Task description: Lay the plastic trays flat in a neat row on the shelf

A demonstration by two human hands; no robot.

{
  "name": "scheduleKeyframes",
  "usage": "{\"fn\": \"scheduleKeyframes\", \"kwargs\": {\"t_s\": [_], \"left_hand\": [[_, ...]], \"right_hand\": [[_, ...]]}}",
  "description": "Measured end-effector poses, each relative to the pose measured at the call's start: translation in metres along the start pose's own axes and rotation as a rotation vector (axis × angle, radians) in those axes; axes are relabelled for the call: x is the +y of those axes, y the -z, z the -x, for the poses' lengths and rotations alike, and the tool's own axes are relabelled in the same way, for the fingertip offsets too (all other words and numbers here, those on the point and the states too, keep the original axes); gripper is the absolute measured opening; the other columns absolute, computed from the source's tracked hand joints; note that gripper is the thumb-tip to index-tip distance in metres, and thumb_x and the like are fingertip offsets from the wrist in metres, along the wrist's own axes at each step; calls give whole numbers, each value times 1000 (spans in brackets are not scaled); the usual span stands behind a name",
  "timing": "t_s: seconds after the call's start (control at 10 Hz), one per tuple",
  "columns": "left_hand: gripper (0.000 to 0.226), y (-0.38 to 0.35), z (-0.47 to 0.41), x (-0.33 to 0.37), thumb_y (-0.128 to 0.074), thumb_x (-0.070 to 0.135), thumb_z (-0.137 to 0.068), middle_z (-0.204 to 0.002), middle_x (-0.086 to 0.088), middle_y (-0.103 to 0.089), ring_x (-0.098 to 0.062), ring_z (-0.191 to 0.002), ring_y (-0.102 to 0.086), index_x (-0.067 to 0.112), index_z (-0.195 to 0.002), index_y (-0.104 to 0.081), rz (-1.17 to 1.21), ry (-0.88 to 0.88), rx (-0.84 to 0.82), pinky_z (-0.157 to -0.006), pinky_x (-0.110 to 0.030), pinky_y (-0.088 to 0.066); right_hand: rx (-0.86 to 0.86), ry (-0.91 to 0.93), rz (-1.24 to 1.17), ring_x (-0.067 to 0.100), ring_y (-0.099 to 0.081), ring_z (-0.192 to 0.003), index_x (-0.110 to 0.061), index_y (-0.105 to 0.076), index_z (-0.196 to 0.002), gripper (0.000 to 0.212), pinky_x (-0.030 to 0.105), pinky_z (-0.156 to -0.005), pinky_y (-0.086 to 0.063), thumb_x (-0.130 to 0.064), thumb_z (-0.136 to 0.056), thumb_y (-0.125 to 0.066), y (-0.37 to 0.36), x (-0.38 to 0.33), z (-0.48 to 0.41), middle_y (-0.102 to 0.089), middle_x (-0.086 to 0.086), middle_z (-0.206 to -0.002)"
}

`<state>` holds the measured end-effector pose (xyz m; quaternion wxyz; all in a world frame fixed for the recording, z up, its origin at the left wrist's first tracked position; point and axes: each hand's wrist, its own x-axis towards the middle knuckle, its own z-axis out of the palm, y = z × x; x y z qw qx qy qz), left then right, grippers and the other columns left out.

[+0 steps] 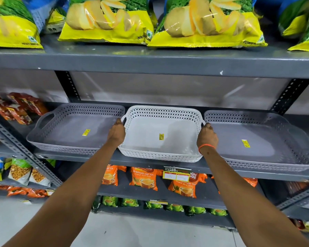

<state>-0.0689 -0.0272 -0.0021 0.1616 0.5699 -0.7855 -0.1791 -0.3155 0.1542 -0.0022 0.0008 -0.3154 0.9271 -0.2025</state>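
Starting at the left, a grey tray (75, 129) lies flat on the shelf (150, 160), its near wall overhanging the front lip a little, a yellow sticker on its floor. The left hand (117, 131) comes next, squeezed between that tray and the white tray (161, 134), fingers curled over the white tray's left handle. The white tray sits level in the middle slot, and the right hand (207, 135), an orange band at the wrist, clasps its opposite handle the same way. Holding both ends evenly looks meant to keep it square while it is nudged into line. A second grey tray (257, 139) fills the right end, also jutting past the shelf edge. Room is tight: the three rims nearly touch, leaving barely enough gap for the knuckles, so sideways play seems slight. Depth behind the trays looks open, and the upper shelf of crisp packets (107, 20) leaves clear headroom.
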Motion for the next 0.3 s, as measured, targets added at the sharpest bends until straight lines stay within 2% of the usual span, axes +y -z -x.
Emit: {"fn": "scheduleKeyframes", "kwargs": {"t_s": [0.1, 0.2, 0.3], "left_hand": [[45, 0, -2, -2, -39, -7, -93, -124, -36, -55, -49, -111, -55, -9, -136, -26, -34, -12, -20, -94, -53, -48], [42, 1, 2, -2, -38, -2, -95, -128, -35, -52, -49, -115, -52, -9, -135, -27, -34, 16, -37, -97, -54, -45], [58, 7, 9, 3, -35, 23, -99, -146, -31, -33, -45, -134, -33, -10, -141, -14, -55, 73, -26, -111, -55, -28]], "right_hand": [[-25, -6, 18, 42, -61, -103, 6, -36, -120, 40, 46, -85, -52, 6, -85, -54, 1, 0, 1, -57, 25, -120], [-42, -42, -2, 42, -57, -110, 6, -30, -127, 41, 47, -89, -50, -4, -91, -48, 1, -2, 2, -51, 24, -128], [-138, -134, 15, 40, -30, -134, 1, -9, -142, 60, 54, -104, -34, -33, -98, -33, 10, -7, -1, -26, 21, -149]]}}
